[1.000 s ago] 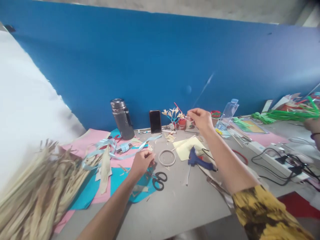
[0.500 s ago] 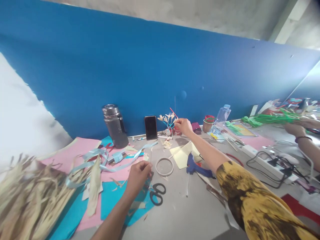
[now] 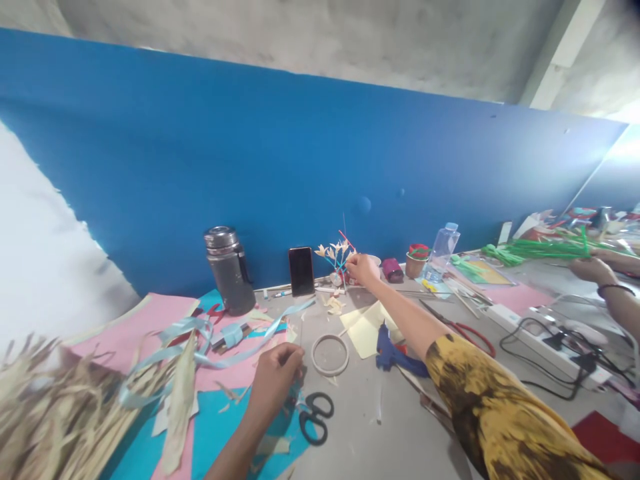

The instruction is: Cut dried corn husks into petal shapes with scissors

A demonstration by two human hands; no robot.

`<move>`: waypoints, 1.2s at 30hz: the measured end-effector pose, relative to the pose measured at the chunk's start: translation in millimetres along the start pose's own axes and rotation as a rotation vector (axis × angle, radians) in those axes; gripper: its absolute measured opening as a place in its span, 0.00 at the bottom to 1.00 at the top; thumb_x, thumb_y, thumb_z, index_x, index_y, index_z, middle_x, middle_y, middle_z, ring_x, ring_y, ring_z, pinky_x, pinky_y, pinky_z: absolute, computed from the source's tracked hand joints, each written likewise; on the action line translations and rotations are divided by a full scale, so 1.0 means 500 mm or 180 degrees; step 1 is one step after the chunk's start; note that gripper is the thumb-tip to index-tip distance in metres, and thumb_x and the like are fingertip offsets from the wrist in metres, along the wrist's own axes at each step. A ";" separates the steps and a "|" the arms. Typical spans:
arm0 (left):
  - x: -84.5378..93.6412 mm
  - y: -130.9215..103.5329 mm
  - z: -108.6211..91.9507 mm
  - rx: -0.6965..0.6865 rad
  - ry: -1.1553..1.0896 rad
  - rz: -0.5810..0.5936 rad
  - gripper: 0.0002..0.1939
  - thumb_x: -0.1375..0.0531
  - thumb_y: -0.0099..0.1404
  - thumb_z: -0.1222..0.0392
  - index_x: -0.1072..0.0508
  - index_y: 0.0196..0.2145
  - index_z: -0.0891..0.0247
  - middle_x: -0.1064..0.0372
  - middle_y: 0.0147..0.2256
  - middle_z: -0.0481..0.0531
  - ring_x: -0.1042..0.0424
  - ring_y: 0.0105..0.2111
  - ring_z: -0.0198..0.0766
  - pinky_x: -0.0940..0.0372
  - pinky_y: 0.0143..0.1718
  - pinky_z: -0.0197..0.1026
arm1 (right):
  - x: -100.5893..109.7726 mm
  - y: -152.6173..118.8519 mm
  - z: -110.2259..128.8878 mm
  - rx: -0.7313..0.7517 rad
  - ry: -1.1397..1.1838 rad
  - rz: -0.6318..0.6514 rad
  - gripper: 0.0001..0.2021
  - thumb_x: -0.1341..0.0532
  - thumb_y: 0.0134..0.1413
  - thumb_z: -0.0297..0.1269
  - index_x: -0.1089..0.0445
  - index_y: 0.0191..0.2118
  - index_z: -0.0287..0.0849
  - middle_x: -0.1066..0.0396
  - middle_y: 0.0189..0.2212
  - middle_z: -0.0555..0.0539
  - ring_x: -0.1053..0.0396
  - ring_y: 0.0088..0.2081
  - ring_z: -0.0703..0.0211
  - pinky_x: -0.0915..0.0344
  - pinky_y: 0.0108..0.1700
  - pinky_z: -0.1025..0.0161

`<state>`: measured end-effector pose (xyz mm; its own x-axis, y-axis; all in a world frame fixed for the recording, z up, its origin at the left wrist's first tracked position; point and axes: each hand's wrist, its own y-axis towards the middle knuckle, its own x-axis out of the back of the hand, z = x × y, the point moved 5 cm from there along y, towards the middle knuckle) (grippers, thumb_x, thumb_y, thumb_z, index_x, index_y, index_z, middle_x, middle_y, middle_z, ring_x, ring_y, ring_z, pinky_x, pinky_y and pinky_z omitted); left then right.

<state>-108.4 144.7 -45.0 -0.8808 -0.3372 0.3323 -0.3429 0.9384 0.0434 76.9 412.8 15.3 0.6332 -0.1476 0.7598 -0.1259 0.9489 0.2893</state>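
My right hand (image 3: 365, 272) reaches to the back of the table, its fingers pinched at the right side of a small bunch of pale husk flowers (image 3: 335, 253) on blue stems. What lies between those fingertips is hidden or too small to make out. Nearer to me, my left hand (image 3: 278, 375) is closed in a pinch above a blue sheet (image 3: 215, 417). A thin, faint strand seems to rise by its fingertips, but what they hold is unclear. Black-handled scissors (image 3: 315, 427) lie just right of this hand, and a pale ring (image 3: 330, 355) lies beyond them.
A grey flask (image 3: 230, 273) and an upright phone (image 3: 301, 272) stand by the blue wall. Dried husks (image 3: 60, 413) are heaped at left. A blue glue gun (image 3: 395, 353) lies under my right forearm. At right are a power strip (image 3: 545, 347) and another person's hand (image 3: 593, 270).
The view has tilted up, so everything sits lower in the picture. My right hand has shifted slightly left at the flowers. My left hand keeps nearly the same pinch and place.
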 end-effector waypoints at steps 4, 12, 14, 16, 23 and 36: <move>0.000 0.001 -0.003 -0.0035 0.0038 -0.0003 0.14 0.42 0.57 0.50 0.30 0.21 0.62 0.34 0.17 0.48 0.35 0.19 0.36 0.42 0.24 0.37 | -0.001 0.002 0.002 0.0009 -0.0047 0.0006 0.08 0.40 0.51 0.36 0.22 0.29 0.45 0.25 0.24 0.50 0.30 0.28 0.61 0.43 0.29 0.69; 0.000 0.004 0.007 -0.0031 0.0062 -0.0002 0.15 0.43 0.58 0.50 0.30 0.21 0.62 0.33 0.17 0.49 0.35 0.19 0.36 0.42 0.23 0.37 | -0.005 0.001 0.009 0.0034 -0.0047 0.0020 0.08 0.40 0.51 0.36 0.23 0.29 0.45 0.25 0.25 0.50 0.31 0.28 0.62 0.44 0.29 0.69; 0.000 0.006 0.010 -0.0042 0.0049 -0.0012 0.16 0.43 0.58 0.49 0.30 0.21 0.62 0.33 0.17 0.49 0.36 0.19 0.36 0.42 0.23 0.37 | -0.005 0.001 0.009 0.0022 -0.0044 0.0025 0.07 0.40 0.51 0.36 0.23 0.29 0.46 0.25 0.25 0.51 0.30 0.28 0.62 0.43 0.29 0.69; 0.000 0.008 0.012 -0.0043 -0.0003 -0.0027 0.16 0.42 0.58 0.49 0.30 0.20 0.62 0.33 0.17 0.49 0.36 0.18 0.36 0.42 0.23 0.37 | -0.005 0.002 0.008 0.0005 -0.0045 0.0043 0.07 0.40 0.51 0.36 0.23 0.30 0.46 0.25 0.25 0.51 0.30 0.28 0.61 0.43 0.30 0.69; 0.000 0.007 0.011 -0.0022 -0.0041 -0.0007 0.16 0.41 0.55 0.47 0.29 0.21 0.63 0.34 0.16 0.49 0.37 0.18 0.36 0.43 0.22 0.37 | -0.005 0.003 0.011 0.0009 -0.0066 0.0096 0.07 0.39 0.52 0.36 0.22 0.30 0.45 0.24 0.25 0.51 0.29 0.29 0.62 0.43 0.29 0.69; 0.001 0.006 0.012 -0.0004 0.0030 -0.0078 0.16 0.42 0.56 0.47 0.30 0.19 0.61 0.34 0.16 0.48 0.37 0.17 0.36 0.43 0.22 0.37 | -0.003 0.001 0.017 -0.0057 -0.0114 0.0101 0.07 0.40 0.52 0.35 0.22 0.31 0.45 0.25 0.24 0.51 0.31 0.27 0.63 0.43 0.30 0.69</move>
<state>-111.5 146.7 -50.1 -0.8690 -0.3594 0.3401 -0.3639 0.9299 0.0529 69.5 410.9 19.2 0.6013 -0.1268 0.7889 -0.1317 0.9581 0.2544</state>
